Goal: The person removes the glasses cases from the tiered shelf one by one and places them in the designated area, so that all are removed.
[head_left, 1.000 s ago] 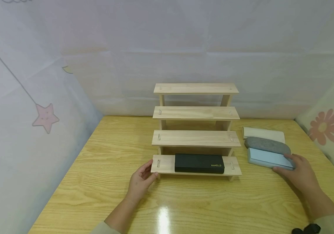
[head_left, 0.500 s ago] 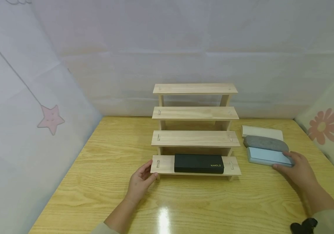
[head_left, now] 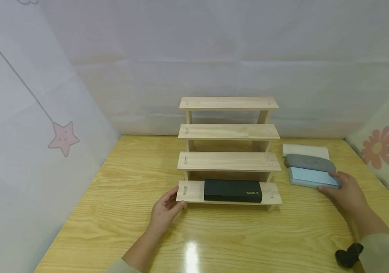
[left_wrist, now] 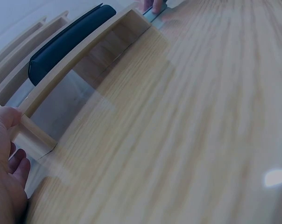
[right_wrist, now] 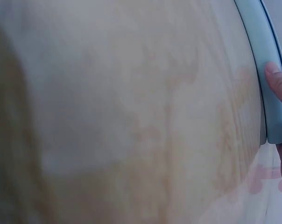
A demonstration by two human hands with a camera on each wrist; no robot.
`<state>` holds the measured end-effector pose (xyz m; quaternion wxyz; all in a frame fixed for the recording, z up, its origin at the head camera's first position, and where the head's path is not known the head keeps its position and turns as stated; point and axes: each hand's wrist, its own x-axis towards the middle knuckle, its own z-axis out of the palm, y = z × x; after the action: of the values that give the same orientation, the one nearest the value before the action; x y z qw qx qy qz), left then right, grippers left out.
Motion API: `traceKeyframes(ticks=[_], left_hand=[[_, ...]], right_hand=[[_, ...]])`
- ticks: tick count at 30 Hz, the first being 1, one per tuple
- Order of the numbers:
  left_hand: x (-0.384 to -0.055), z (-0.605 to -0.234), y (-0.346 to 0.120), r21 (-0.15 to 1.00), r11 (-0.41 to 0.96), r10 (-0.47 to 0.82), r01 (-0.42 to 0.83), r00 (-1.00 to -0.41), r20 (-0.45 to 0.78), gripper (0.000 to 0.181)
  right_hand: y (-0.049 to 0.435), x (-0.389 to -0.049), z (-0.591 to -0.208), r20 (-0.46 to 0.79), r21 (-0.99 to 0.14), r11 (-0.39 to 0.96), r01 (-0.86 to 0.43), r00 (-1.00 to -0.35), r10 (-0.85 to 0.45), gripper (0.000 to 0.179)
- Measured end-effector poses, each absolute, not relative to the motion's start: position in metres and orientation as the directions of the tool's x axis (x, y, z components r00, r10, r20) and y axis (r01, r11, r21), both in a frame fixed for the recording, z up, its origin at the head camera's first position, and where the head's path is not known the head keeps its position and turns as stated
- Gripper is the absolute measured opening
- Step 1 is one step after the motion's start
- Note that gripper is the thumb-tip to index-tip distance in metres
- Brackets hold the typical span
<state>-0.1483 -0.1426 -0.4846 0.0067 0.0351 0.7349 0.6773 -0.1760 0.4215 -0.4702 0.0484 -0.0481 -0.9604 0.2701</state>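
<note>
My left hand [head_left: 163, 212] holds the left end of the lowest step of a wooden four-tier display stand [head_left: 228, 161], thumb at the front edge. In the left wrist view the thumb [left_wrist: 9, 115] lies against that step's corner. A black glasses case [head_left: 232, 190] with gold lettering lies on this step. Off to the right, my right hand [head_left: 347, 192] grips the right end of a light blue glasses case [head_left: 313, 177], which the right wrist view shows with the thumb [right_wrist: 277, 81] on its side. Behind it lie a grey case [head_left: 309, 162] and a cream case [head_left: 305, 150].
The stand and cases are on a wood-grain table [head_left: 112, 227]. A pale printed cloth [head_left: 146, 83] hangs behind the table and along both sides. Near the right sleeve [head_left: 383, 252] is a small black object [head_left: 349, 256].
My right hand has moved slightly away from me with the blue case. The grey and cream cases have shifted back with it. My left hand stays on the stand.
</note>
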Motion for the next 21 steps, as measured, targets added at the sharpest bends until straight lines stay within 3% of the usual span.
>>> traceKeyframes(ticks=[21], left_hand=[[-0.150, -0.487, -0.142, 0.997, 0.074, 0.047, 0.038, -0.998, 0.035, 0.058]], right_hand=[[0.401, -0.174, -0.452, 0.097, -0.650, 0.757, 0.065, -0.981, 0.167, 0.086]])
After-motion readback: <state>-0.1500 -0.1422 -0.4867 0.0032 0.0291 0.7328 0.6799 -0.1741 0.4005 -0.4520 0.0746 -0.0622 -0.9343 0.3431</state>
